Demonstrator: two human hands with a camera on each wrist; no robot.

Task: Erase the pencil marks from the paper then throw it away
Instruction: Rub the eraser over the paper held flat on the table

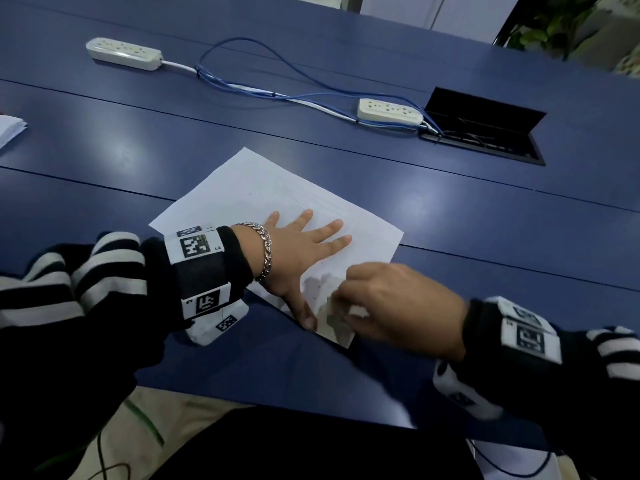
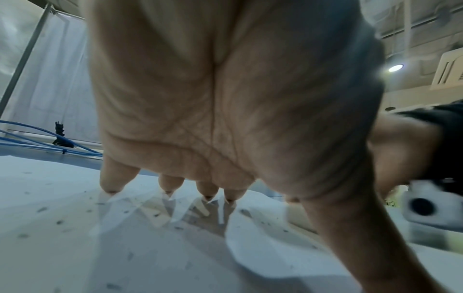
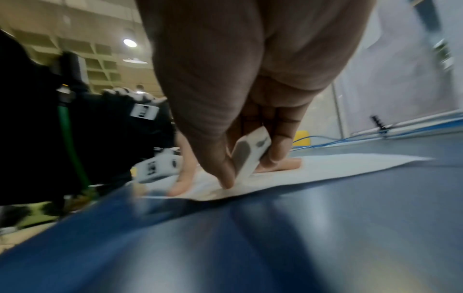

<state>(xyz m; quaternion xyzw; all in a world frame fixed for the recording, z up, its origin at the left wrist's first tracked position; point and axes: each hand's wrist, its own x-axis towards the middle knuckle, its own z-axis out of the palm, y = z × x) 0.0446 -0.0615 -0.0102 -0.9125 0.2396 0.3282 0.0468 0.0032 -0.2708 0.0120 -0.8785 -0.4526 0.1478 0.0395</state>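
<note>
A white sheet of paper (image 1: pixel 263 188) lies on the blue table (image 1: pixel 485 237), with faint pencil lines and grey eraser crumbs (image 2: pixel 60 222) on it. My left hand (image 1: pixel 298 244) lies flat on the sheet with fingers spread, pressing it down. My right hand (image 1: pixel 391 306) is at the paper's near corner and pinches a white eraser (image 3: pixel 250 154) with a grey smudged face between thumb and fingers. The eraser's lower edge touches the paper (image 3: pixel 325 164). In the head view the eraser is blurred and mostly hidden under the hand.
Two white power strips (image 1: pixel 123 53) (image 1: pixel 389 111) joined by blue cables (image 1: pixel 249 88) lie at the back of the table. An open black cable hatch (image 1: pixel 485 133) sits at the back right. A stack of paper (image 1: pixel 8 129) lies at the left edge.
</note>
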